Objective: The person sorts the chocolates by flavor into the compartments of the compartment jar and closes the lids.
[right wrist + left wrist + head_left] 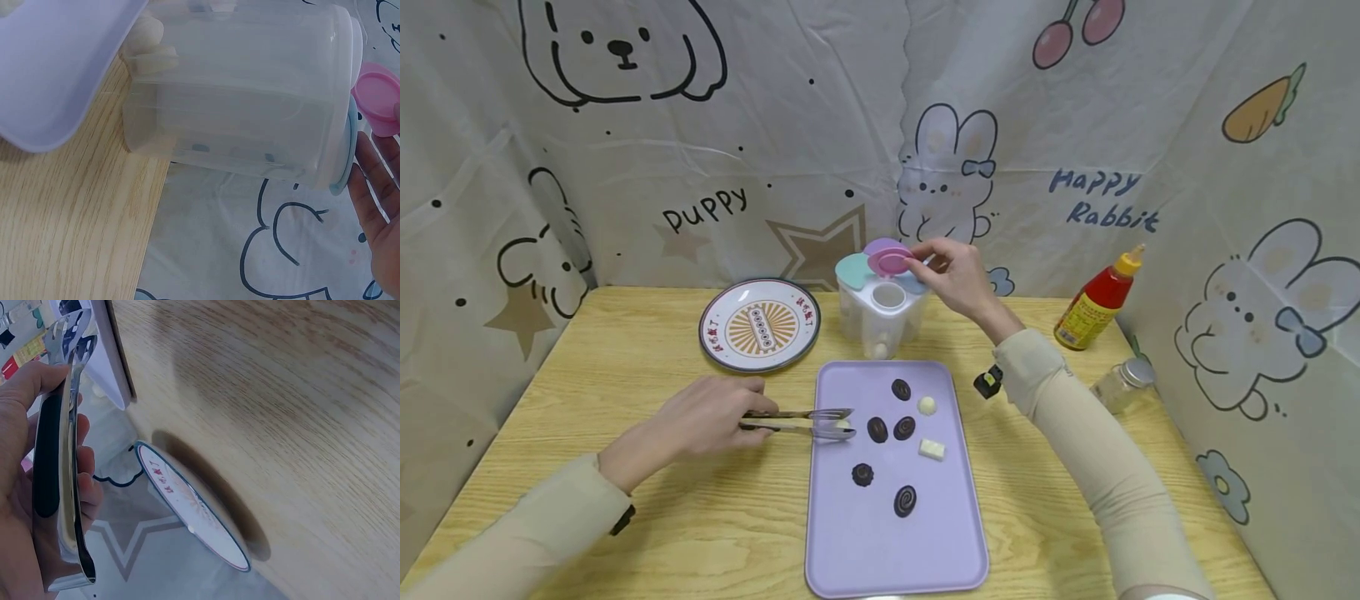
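Pale sleeves [1123, 475] reach over a bench [692, 508] — both hands hold something

The left hand [703, 417] grips metal tongs [49, 456], and their tips sit around a white chocolate [842, 425] over the left side of the purple tray [895, 558]. Five dark chocolates [906, 501] and two more white ones [932, 450] lie on it. The right hand [953, 273] pinches a pink lid [891, 262], flipped up on the clear container [250, 119] — a round hole [889, 294] shows below.
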The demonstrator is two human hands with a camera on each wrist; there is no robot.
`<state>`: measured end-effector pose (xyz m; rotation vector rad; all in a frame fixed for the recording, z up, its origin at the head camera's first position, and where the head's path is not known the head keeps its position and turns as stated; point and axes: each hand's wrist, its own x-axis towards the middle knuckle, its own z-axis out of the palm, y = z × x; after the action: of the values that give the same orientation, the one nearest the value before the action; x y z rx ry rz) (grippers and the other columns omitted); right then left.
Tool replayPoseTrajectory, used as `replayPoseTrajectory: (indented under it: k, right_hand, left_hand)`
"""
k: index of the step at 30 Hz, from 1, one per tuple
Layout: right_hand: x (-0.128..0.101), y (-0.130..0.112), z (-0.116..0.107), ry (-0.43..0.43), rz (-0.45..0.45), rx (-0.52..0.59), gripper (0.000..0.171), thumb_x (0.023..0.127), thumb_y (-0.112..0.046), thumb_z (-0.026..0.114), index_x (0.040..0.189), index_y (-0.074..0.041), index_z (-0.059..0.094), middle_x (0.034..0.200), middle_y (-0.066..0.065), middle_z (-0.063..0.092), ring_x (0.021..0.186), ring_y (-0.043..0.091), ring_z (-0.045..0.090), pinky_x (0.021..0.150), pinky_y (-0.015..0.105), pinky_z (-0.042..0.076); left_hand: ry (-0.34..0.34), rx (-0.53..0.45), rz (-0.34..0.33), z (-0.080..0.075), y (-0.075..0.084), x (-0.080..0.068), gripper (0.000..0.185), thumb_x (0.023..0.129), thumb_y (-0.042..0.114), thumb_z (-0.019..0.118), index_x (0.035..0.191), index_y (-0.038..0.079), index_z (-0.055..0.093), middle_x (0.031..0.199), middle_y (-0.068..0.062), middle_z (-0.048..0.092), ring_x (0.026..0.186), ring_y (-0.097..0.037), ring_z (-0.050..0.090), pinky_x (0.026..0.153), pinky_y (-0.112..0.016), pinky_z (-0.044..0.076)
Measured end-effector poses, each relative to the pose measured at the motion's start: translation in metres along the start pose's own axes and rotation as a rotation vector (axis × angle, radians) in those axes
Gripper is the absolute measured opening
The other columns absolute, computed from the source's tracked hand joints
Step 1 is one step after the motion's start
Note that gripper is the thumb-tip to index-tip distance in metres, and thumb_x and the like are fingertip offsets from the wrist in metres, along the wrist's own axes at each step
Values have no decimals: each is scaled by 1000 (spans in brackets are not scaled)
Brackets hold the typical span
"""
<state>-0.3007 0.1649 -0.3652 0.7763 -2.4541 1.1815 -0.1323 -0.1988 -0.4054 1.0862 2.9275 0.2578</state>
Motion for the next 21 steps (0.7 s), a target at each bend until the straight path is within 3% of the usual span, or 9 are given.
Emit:
replayPoseTrajectory:
  k: [11,21]
  right_hand:
    - [0,1,0,3,10,-5,17,98,-15,76,109,-3,76,106,15,78,83,25,71,73,23,57]
    - [0,1,1,4,3,-4,16,98,-15,76,109,-3,76,105,15,79,82,24,71,72,20,56]
  left_hand:
    - [9,6,36,1,0,3,21,86,30,83,104,20,82,81,9,58,62,-1,40,54,-23,38]
    - [15,-8,30,2,0,2,21,87,29,82,105,20,82,82,8,58,63,-2,39,55,-23,37]
